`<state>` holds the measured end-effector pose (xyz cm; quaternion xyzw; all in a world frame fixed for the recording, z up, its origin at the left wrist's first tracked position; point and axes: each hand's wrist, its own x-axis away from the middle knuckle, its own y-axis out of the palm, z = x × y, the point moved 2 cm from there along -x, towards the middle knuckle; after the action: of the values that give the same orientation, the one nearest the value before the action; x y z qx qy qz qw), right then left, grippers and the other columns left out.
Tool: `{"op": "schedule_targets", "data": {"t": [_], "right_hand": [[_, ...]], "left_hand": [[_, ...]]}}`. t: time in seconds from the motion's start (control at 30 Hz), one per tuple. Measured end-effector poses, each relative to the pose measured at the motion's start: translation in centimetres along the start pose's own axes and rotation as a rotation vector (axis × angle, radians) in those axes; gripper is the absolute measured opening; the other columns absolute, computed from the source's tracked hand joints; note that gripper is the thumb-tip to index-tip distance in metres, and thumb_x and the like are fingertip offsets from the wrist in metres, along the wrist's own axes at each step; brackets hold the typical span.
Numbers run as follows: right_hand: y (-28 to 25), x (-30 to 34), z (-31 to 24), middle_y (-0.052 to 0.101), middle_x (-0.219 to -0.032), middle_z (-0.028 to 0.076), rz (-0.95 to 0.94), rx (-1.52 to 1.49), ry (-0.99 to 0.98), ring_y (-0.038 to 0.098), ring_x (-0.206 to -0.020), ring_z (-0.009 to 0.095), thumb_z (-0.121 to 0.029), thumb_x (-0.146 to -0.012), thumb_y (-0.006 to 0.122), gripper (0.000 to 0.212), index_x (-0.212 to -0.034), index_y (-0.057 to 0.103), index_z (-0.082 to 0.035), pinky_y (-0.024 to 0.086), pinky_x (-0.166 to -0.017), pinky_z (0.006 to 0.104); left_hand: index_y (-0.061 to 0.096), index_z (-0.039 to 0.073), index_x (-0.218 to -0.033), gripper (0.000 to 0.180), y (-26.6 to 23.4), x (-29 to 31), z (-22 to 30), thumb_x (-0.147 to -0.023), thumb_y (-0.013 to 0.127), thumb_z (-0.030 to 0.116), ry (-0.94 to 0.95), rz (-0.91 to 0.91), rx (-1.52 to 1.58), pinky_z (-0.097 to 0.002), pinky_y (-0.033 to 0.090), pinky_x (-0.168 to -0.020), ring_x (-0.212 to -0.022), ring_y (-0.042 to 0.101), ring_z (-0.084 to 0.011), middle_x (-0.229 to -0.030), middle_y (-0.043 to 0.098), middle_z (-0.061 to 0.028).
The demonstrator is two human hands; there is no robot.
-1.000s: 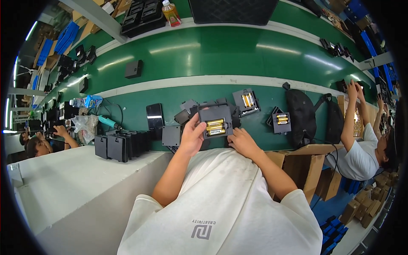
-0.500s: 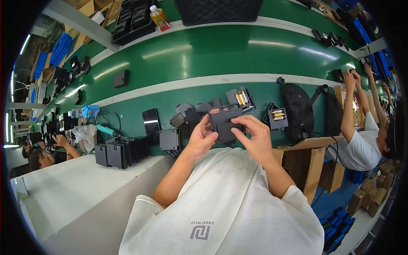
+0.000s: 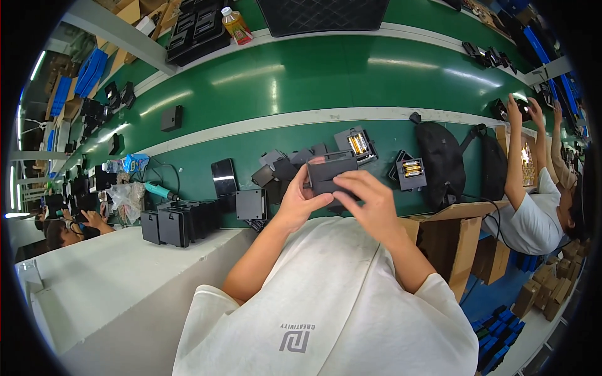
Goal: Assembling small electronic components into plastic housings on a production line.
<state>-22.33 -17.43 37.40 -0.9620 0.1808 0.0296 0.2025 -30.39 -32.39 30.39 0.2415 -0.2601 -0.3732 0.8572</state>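
Note:
A boxy black plastic case [image 3: 332, 165] is held up in front of my chest. My left hand [image 3: 298, 204] grips its left side, the thumb lying along the near edge. From the right, my right hand [image 3: 372, 202] has fingers and thumb closed at the case's near side, covering part of it. Just beyond lie several dark grey plastic housings [image 3: 273, 160] in a loose pile. A battery unit [image 3: 357, 144] with its cells showing rests behind the case. To the right sits another battery unit [image 3: 411, 173], its cells also in view.
Black cases [image 3: 174, 227] stand in a row at the left, near a teal-handled tool [image 3: 162, 192] and a phone-like black slab [image 3: 223, 178]. A black bag [image 3: 439, 164] and an open cardboard box [image 3: 446, 245] are on the right. A co-worker's arms [image 3: 515, 150] reach over the bench there.
The case has tilted, so its face looks shorter, and its lower part is now more hidden. My right hand has shifted slightly left across it. The co-worker's hands at right have moved apart.

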Motion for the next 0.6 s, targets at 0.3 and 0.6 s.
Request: {"op": "schedule_targets", "data": {"t": [0.3, 0.6], "right_hand": [[2.2, 1.3, 4.4, 0.044, -0.14, 0.016, 0.094, -0.339, 0.141, 0.044, -0.124, 0.026, 0.002, -0.08, 0.065, 0.067, -0.141, 0.038, -0.006, 0.043, -0.096, 0.0356], [1.3, -2.7, 14.6, 0.03, -0.149, 0.02, 0.159, 0.674, 0.013, 0.034, -0.134, 0.037, -0.015, -0.077, 0.07, 0.069, -0.138, 0.038, -0.01, 0.036, -0.103, 0.0491]], "left_hand": [[0.041, 0.004, -0.139, 0.068, -1.5, 0.4, -0.7, -0.076, 0.063, -0.009, 0.006, 0.008, -0.042, -0.0304, 0.048, -0.091, -0.109, 0.056, -0.0219, -0.128, 0.053, -0.0125], [0.04, 0.004, -0.131, 0.057, -9.2, -13.6, 0.1, -0.082, 0.07, 0.009, 0.09, 0.496, -0.172, -0.0341, 0.047, -0.084, -0.096, 0.057, -0.0222, -0.117, 0.053, -0.0139]]}}
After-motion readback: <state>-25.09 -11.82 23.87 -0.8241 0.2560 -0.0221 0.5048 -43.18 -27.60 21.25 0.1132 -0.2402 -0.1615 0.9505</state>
